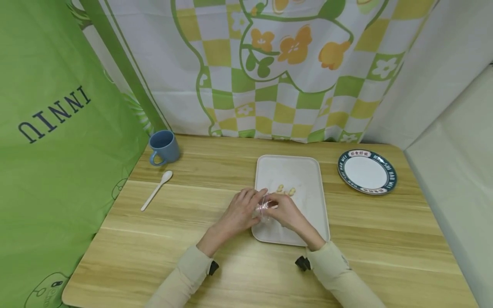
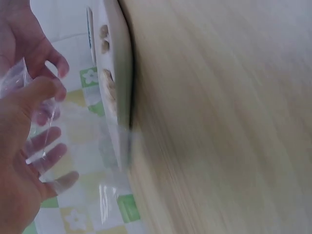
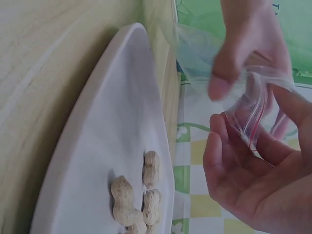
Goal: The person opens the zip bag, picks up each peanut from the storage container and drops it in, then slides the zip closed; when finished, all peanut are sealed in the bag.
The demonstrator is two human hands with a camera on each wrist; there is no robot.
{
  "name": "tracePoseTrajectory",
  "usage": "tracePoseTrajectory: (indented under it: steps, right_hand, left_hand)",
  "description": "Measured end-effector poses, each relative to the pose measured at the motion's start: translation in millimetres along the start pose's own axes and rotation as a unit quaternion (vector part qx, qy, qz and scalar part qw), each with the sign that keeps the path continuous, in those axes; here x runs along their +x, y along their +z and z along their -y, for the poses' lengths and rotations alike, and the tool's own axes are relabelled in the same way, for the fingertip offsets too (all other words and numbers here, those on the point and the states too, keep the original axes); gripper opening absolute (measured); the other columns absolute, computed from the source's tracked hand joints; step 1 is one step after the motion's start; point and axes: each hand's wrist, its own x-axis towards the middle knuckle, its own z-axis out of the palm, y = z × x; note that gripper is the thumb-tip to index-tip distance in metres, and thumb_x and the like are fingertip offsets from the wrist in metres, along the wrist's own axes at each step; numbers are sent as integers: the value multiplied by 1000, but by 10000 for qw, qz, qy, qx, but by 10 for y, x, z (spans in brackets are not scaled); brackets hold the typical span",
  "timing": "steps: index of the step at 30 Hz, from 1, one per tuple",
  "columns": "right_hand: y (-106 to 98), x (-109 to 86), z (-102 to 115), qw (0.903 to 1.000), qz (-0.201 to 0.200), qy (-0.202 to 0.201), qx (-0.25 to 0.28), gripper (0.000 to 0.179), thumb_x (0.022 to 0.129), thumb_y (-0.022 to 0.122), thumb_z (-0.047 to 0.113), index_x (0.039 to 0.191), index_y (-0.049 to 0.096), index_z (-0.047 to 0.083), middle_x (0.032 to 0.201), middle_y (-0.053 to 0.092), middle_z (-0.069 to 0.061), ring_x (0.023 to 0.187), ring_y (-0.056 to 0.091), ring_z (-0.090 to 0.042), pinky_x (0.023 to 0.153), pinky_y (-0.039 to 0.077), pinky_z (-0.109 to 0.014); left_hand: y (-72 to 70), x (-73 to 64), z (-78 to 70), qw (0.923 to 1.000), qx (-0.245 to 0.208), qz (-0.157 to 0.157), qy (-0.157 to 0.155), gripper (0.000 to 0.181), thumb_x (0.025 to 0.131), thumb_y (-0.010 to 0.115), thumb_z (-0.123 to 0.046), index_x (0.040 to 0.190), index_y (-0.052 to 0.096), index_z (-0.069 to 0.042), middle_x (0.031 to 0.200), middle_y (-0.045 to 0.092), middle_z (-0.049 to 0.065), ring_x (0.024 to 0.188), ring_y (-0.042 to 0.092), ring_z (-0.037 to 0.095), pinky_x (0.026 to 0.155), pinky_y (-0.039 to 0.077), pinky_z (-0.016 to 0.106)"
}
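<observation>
Several peanuts [image 3: 151, 204] on white tray [image 1: 286, 169] | clear zip bag [image 1: 262, 208] pinched by left fingers [image 1: 247, 197], right fingers [image 1: 275, 198]

Up there the head view looks down and forward across the bench [image 1: 385, 239], while both wrist views sit low and close, rolled opposite ways, facing the checkered curtain [image 1: 265, 100] and sharing the clear bag [image 3: 254, 114], peanuts [image 3: 124, 202] and tray [image 3: 109, 117].

The left forearm [image 1: 179, 278] and right forearm [image 1: 340, 273] are slanting forward and inward, while the left hand [image 1: 239, 212] and right hand [image 1: 285, 211] are pinching close together with bent fingers [image 3: 214, 156].
</observation>
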Motion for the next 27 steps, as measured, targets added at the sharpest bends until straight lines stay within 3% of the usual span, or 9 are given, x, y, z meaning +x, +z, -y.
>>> tracePoseTrajectory:
  steps: [5, 11, 15, 21, 27]
  right_hand:
    - [-42, 6, -4, 9990, 269, 335, 95, 40, 83, 77, 23, 112, 64, -1, 107, 66, -12, 97, 62, -32, 74, 54, -34]
    - [-78, 11, -2, 9961, 553, 630, 269, 53, 79, 80, 25, 121, 60, 0, 118, 62, -13, 101, 59, -31, 65, 52, -30]
    - [-33, 11, 0, 9956, 630, 668, 202, 59, 79, 79, 27, 127, 57, 0, 123, 60, -15, 103, 58, -29, 69, 53, -32]
    - [59, 37, 86, 9966, 597, 566, -50, 58, 82, 76, 29, 125, 56, -4, 120, 61, -17, 101, 59, -29, 73, 53, -35]
    - [79, 21, 123, 9978, 405, 377, -367, 32, 83, 70, 16, 110, 66, 0, 110, 64, -12, 94, 62, -29, 72, 53, -33]
  left_hand:
    - [7, -47, 105, 9993, -84, 342, 99, 96, 75, 83, -27, 151, 25, -20, 128, 50, 8, 123, 44, 27, 97, 44, 46]
    - [-26, -119, 242, 9987, -243, 408, 176, 100, 74, 83, -29, 153, 21, -22, 135, 46, 10, 131, 36, 31, 111, 29, 49]
    - [-42, -124, 219, 9978, -504, 356, 257, 105, 72, 85, -33, 153, 19, -20, 137, 43, 10, 133, 34, 32, 114, 24, 48]
    - [-28, -70, 75, 9989, -408, -91, 213, 95, 71, 84, -40, 144, 34, -5, 126, 52, 12, 123, 45, 29, 107, 37, 42]
    - [4, -90, 82, 9993, -334, -168, 56, 79, 73, 82, -40, 133, 46, -4, 121, 55, 9, 113, 51, 24, 93, 48, 38]
